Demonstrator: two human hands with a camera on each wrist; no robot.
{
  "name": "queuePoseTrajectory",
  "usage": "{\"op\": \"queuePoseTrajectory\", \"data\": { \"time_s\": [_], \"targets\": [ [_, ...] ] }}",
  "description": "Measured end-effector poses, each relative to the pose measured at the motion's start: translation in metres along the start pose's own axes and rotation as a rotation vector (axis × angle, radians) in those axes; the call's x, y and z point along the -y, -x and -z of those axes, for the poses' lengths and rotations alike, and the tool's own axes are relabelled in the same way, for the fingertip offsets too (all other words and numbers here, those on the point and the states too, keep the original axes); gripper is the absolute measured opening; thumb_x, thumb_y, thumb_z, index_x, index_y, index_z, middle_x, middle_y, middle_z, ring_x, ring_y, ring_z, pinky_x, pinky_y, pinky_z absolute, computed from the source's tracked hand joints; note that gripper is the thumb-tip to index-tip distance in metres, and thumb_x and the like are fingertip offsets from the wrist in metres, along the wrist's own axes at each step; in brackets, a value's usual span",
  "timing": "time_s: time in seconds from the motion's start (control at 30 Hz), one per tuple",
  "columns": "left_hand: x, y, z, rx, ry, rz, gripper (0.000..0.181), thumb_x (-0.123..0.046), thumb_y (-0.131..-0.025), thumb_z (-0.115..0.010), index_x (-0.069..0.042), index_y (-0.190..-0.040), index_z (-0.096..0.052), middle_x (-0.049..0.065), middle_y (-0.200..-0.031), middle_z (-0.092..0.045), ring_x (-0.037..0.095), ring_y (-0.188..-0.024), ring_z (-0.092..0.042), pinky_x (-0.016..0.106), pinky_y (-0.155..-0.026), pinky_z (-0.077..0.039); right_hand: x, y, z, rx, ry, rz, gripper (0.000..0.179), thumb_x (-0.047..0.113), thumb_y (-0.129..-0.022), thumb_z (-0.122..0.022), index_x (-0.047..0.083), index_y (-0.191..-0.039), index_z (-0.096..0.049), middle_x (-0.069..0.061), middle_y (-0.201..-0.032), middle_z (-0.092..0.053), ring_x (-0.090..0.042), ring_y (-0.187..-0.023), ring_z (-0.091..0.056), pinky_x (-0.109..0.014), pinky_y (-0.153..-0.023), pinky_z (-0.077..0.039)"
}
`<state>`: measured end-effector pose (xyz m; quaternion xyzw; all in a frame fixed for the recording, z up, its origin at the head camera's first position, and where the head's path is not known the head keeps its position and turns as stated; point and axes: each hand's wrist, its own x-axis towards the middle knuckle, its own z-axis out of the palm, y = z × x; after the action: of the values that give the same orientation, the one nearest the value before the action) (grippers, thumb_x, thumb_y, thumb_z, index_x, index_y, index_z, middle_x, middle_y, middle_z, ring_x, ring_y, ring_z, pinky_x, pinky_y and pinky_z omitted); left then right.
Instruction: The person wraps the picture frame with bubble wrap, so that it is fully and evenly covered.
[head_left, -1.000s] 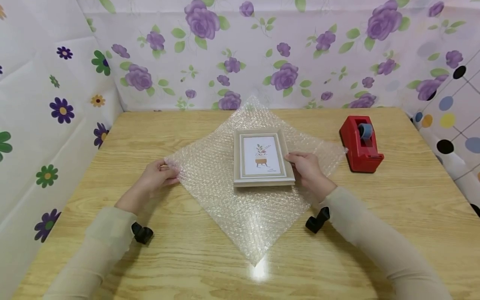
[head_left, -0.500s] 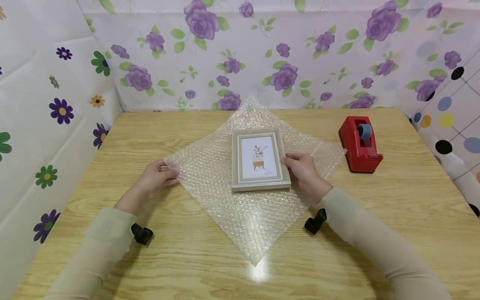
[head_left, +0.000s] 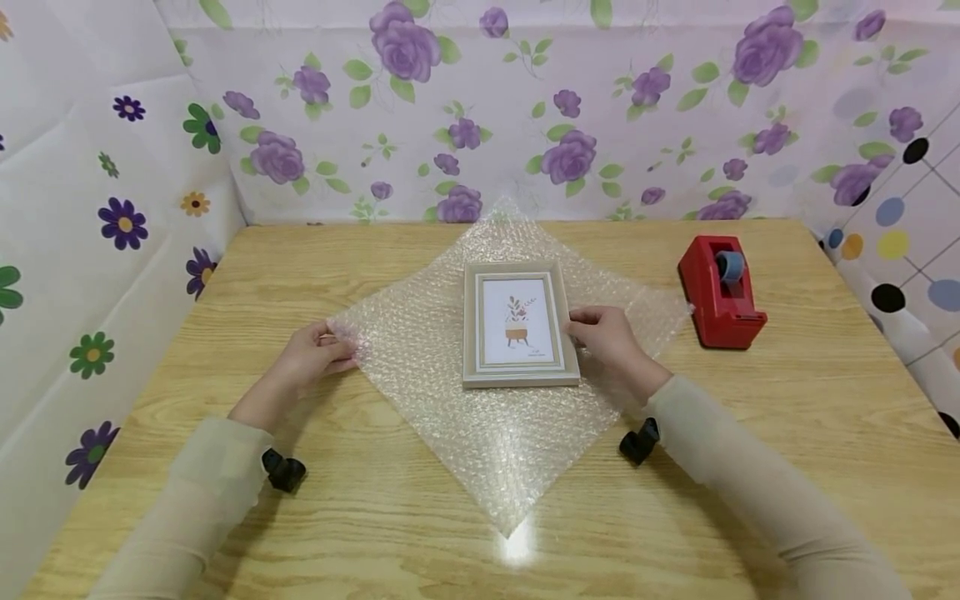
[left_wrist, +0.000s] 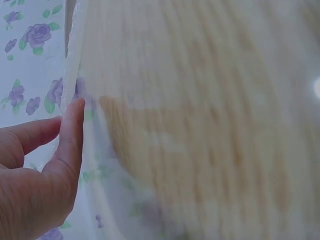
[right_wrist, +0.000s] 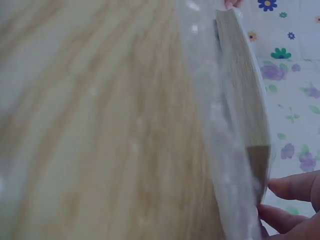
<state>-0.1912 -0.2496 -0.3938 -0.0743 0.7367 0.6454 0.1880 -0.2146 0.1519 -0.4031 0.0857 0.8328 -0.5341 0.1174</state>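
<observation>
A picture frame point(head_left: 521, 325) with a light beige border and a print of a plant in a pot lies face up on a sheet of bubble wrap point(head_left: 510, 450). The wrap is spread like a diamond on the table. My left hand point(head_left: 311, 358) pinches its left corner between thumb and fingers; the left wrist view shows the hand point(left_wrist: 45, 180) at the sheet's edge. With thumb and fingers my right hand point(head_left: 611, 346) grips the frame's right side. In the right wrist view that hand point(right_wrist: 295, 210) holds the frame's edge point(right_wrist: 245, 90), beside the wrap point(right_wrist: 205, 100).
A red tape dispenser point(head_left: 722, 292) with a blue roll stands at the right, by the wrap's right corner. The wooden table point(head_left: 360, 517) ends at a flowered backdrop point(head_left: 330, 108). Black wrist cameras point(head_left: 285, 471) hang beneath both sleeves.
The picture frame has moved slightly left and toward me, its near edge turning more level, with my right hand following. My left hand stays at the wrap's corner.
</observation>
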Motion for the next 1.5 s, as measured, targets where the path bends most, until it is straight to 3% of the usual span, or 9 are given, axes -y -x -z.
{"op": "queuePoseTrajectory", "data": {
  "time_s": [0.2,0.3,0.43,0.53,0.73,0.9,1.0,1.23,1.5],
  "targets": [
    [-0.004,0.004,-0.001,-0.066,-0.059,0.029,0.056,-0.002,-0.096,-0.048,0.012,-0.142,-0.019,0.012,-0.11,-0.056,0.001,-0.08,-0.062,0.018,-0.082,-0.055,-0.002,0.004,0.01,0.038,0.108,0.092,0.04,0.013,-0.093,-0.056,-0.005,-0.129,-0.054,-0.023,-0.122,-0.058,-0.027,-0.107,-0.056,-0.035,-0.096,-0.049],
    [-0.009,0.009,-0.002,-0.147,-0.185,-0.005,0.067,-0.009,-0.097,-0.048,0.009,-0.147,-0.007,0.029,-0.136,-0.038,0.02,-0.108,-0.059,0.031,-0.099,-0.05,-0.001,0.01,0.014,0.035,0.183,0.19,0.043,0.013,-0.091,-0.059,-0.005,-0.129,-0.053,-0.024,-0.118,-0.058,-0.033,-0.109,-0.056,-0.042,-0.096,-0.049],
    [-0.014,0.016,-0.006,-0.257,-0.409,-0.185,0.068,-0.013,-0.094,-0.054,0.006,-0.147,-0.015,0.031,-0.148,-0.024,0.047,-0.136,-0.027,0.055,-0.109,-0.034,0.001,0.022,0.02,0.041,0.278,0.369,0.046,0.013,-0.088,-0.064,-0.007,-0.128,-0.053,-0.027,-0.12,-0.057,-0.039,-0.111,-0.054,-0.048,-0.094,-0.05],
    [-0.016,0.019,-0.014,-0.264,-0.515,-0.35,0.06,-0.012,-0.093,-0.059,0.006,-0.142,-0.03,0.028,-0.146,-0.032,0.046,-0.135,-0.03,0.057,-0.108,-0.035,0.001,0.03,0.024,0.058,0.359,0.511,0.051,0.013,-0.086,-0.068,-0.007,-0.13,-0.051,-0.027,-0.124,-0.056,-0.04,-0.112,-0.053,-0.049,-0.089,-0.052],
    [-0.014,0.027,-0.039,-0.063,-0.577,-0.564,0.054,-0.014,-0.089,-0.066,0.002,-0.137,-0.045,0.022,-0.141,-0.045,0.039,-0.13,-0.042,0.052,-0.104,-0.043,-0.007,0.046,0.029,0.104,0.504,0.759,0.052,0.014,-0.082,-0.073,-0.004,-0.128,-0.054,-0.021,-0.125,-0.058,-0.036,-0.112,-0.055,-0.049,-0.088,-0.053],
    [-0.01,0.032,-0.057,0.148,-0.735,-0.784,0.053,-0.009,-0.082,-0.073,0.003,-0.129,-0.053,0.019,-0.132,-0.055,0.035,-0.123,-0.05,0.05,-0.105,-0.042,-0.014,0.061,0.033,0.178,0.602,0.928,0.049,0.015,-0.081,-0.075,0.001,-0.124,-0.058,-0.014,-0.124,-0.06,-0.031,-0.115,-0.055,-0.05,-0.097,-0.047],
    [-0.007,0.036,-0.066,0.248,-0.84,-0.858,0.051,-0.011,-0.08,-0.074,0.001,-0.127,-0.056,0.017,-0.131,-0.057,0.034,-0.122,-0.052,0.048,-0.105,-0.042,-0.018,0.068,0.034,0.243,0.644,0.986,0.047,0.016,-0.08,-0.076,0.005,-0.123,-0.06,-0.008,-0.121,-0.061,-0.025,-0.113,-0.056,-0.045,-0.095,-0.05],
    [-0.002,0.044,-0.082,0.432,-1.051,-0.859,0.054,-0.014,-0.079,-0.074,-0.003,-0.128,-0.056,0.014,-0.133,-0.055,0.031,-0.121,-0.053,0.045,-0.103,-0.046,-0.026,0.078,0.036,0.366,0.74,0.983,0.042,0.021,-0.082,-0.074,0.009,-0.121,-0.063,-0.003,-0.118,-0.062,-0.018,-0.109,-0.058,-0.039,-0.092,-0.053],
    [0.003,0.044,-0.088,0.487,-1.178,-0.843,0.048,-0.003,-0.076,-0.071,-0.004,-0.123,-0.06,0.015,-0.13,-0.057,0.031,-0.12,-0.055,0.042,-0.102,-0.047,-0.036,0.082,0.036,0.463,0.798,0.948,0.044,0.021,-0.08,-0.075,0.011,-0.121,-0.063,-0.005,-0.12,-0.061,-0.019,-0.11,-0.058,-0.039,-0.093,-0.052]
  ]
}}
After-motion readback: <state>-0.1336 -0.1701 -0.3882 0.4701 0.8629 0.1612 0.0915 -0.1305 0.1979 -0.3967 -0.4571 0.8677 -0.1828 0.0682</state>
